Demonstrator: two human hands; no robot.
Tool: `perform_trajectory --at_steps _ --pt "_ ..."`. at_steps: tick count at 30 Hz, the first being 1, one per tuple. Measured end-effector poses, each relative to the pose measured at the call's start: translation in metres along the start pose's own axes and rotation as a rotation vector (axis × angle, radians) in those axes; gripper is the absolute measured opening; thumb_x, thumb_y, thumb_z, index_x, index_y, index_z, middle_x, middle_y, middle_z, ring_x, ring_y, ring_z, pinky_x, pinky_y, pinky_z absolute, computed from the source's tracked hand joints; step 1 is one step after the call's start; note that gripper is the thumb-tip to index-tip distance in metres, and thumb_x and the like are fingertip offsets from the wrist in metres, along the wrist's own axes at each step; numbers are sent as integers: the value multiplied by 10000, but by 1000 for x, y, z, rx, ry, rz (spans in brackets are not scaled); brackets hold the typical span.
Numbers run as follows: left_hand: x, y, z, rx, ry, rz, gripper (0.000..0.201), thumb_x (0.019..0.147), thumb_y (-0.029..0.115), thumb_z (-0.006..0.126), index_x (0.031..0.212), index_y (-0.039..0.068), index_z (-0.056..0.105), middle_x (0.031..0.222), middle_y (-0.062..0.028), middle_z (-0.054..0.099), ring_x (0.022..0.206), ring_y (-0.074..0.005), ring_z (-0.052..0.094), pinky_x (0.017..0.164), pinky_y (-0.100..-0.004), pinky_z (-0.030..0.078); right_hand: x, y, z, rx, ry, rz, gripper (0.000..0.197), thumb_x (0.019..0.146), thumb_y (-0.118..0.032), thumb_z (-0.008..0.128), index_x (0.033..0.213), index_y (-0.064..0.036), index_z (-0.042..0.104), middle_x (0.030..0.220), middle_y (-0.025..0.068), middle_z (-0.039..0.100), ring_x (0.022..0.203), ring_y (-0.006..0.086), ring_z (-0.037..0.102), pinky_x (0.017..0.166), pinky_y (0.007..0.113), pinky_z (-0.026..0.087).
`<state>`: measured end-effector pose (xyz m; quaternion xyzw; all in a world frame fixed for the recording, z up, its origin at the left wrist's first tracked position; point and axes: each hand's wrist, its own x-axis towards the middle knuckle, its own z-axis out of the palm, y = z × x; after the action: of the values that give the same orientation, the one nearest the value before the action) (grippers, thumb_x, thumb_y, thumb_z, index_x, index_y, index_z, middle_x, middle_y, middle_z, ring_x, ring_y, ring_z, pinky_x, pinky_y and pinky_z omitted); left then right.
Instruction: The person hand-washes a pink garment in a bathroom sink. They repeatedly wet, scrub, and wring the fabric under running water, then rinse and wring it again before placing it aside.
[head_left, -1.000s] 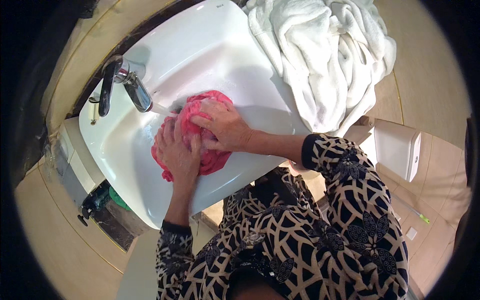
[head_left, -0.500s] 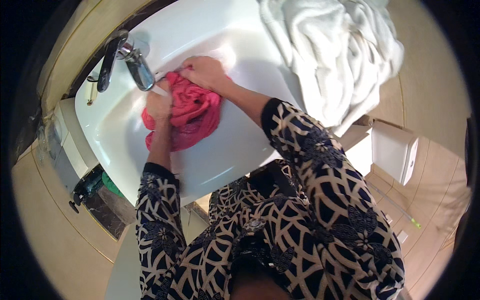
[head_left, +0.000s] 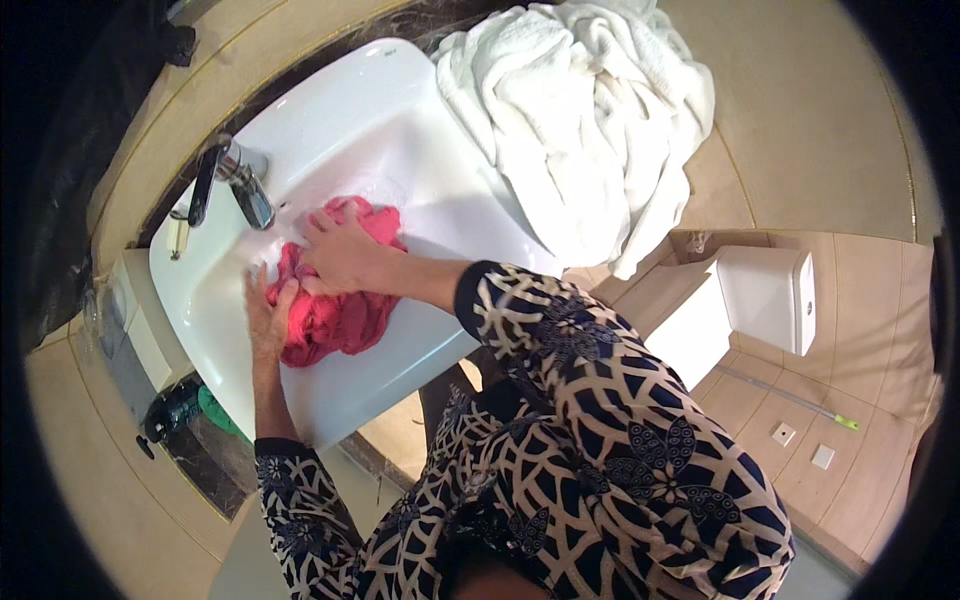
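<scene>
A bunched pinkish-red cloth (head_left: 345, 325) lies in the white washbasin (head_left: 480, 215), looking wet. My right hand (head_left: 345, 255) rests flat on top of it, fingers spread over the folds. At the cloth's left edge is my left hand (head_left: 266, 318), its fingers stretched out and apart, the thumb near the cloth. Neither hand is closed round the fabric. Just beyond them, a chrome tap (head_left: 250, 198) leans over the basin; whether water runs from it I cannot tell. A small pale bar (head_left: 177, 236) sits on the basin's left rim.
Heaped white towelling (head_left: 600, 130) hangs over the basin's right side. Further right stand a white toilet (head_left: 690, 315) and its cistern (head_left: 768, 298). A dark bottle (head_left: 172, 408) and a green item (head_left: 220, 412) are at the lower left. A green-tipped stick (head_left: 800, 402) lies at the right.
Both hands have loosened from the cloth and their fingers are now spread. The right hand has moved onto the middle of the cloth. The view has shifted, showing more of the basin's far side.
</scene>
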<state>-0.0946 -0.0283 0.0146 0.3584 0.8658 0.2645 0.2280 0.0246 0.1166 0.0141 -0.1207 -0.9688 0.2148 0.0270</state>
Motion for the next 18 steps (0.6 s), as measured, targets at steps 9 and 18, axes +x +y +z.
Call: perform_trajectory --at_steps 9,18 --pt "-26 16 54 -18 144 139 411 726 196 602 1096 33 525 1206 -186 465 1115 -344 409 948 -407 328 -48 25 1 175 272 3 302 641 -284 637 838 -67 567 969 91 512 1017 275 455 737 508 401" --pt "35 -79 86 24 214 197 214 775 233 523 847 33 549 850 -132 542 802 -315 504 684 -406 404 22 48 31 129 161 77 283 711 -336 553 689 -59 610 699 121 580 691 298 567 611 425 454"
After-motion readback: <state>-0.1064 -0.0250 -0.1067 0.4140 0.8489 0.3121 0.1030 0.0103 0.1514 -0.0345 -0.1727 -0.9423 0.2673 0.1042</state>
